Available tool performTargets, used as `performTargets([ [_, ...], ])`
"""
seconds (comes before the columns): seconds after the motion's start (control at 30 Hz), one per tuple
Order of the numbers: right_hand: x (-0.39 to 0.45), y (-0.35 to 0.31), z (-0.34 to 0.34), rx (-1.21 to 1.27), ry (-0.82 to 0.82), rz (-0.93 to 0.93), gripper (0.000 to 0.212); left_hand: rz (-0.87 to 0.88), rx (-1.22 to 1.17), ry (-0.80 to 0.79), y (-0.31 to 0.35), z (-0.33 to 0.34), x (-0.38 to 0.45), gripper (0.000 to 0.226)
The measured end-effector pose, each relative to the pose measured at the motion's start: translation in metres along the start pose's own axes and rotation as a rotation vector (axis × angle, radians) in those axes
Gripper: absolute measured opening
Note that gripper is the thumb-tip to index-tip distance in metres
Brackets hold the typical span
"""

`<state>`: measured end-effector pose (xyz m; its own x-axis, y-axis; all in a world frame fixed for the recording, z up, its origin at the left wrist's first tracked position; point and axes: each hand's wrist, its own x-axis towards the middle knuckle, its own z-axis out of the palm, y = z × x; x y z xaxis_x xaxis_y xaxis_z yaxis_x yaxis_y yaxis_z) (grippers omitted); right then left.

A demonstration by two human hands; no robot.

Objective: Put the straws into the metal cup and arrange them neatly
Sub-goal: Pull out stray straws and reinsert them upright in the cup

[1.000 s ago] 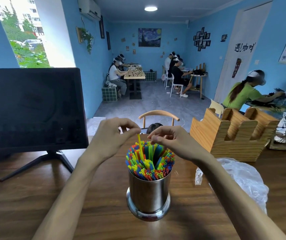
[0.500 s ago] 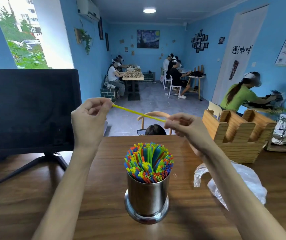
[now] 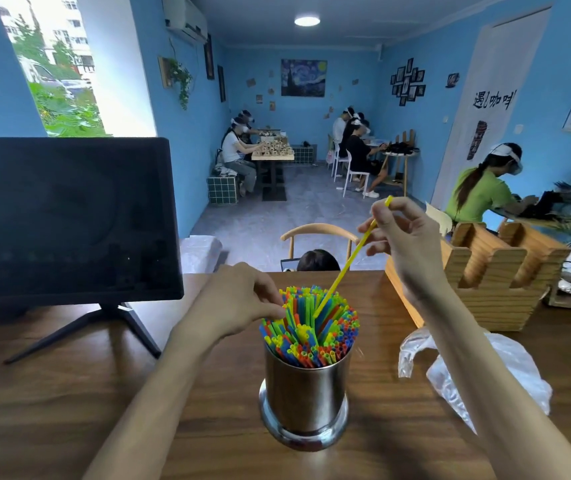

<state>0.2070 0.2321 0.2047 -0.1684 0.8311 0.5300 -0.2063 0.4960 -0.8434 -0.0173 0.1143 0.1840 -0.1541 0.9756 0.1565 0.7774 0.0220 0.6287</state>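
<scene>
A shiny metal cup (image 3: 306, 396) stands on the wooden table (image 3: 69, 410) in front of me, packed with several coloured straws (image 3: 311, 327) standing upright. My right hand (image 3: 403, 240) pinches a single yellow straw (image 3: 344, 265) near its upper end. That straw slants down to the left, and its lower tip is in among the straws in the cup. My left hand (image 3: 239, 299) is at the cup's left rim, with its fingertips touching the straw tops there.
A black monitor (image 3: 69, 216) on a stand is at the left. At the right stands a wooden holder (image 3: 495, 282), with a crumpled clear plastic bag (image 3: 484, 372) in front of it. A chair back (image 3: 318, 232) rises behind the table's far edge.
Both hands held the yellow straw stretched level above the cup. Now my left hand has let go and dropped to the straw tops, and my right hand has tilted the straw down into the cup.
</scene>
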Motion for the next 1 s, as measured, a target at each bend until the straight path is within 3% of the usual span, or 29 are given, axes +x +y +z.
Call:
performTargets([
  [0.23,-0.014,0.016,0.016,-0.195,-0.284,0.018,0.007,-0.021,0.118,0.050,0.002,0.004,0.002,0.011],
  [0.37,-0.025,0.031,0.025,-0.406,-0.396,-0.003,0.018,0.048,0.173,0.064,0.001,0.008,0.002,0.011],
  [0.53,-0.030,0.041,0.023,-0.538,-0.441,-0.024,0.027,0.155,0.091,0.017,-0.009,0.009,0.001,0.004],
  [0.7,-0.032,0.043,0.024,-0.591,-0.455,-0.024,0.027,0.152,-0.041,-0.052,-0.011,0.001,-0.002,0.013],
  [1.0,-0.033,0.047,0.025,-0.663,-0.474,0.001,0.028,0.141,-0.023,-0.113,-0.015,0.002,0.003,0.008],
])
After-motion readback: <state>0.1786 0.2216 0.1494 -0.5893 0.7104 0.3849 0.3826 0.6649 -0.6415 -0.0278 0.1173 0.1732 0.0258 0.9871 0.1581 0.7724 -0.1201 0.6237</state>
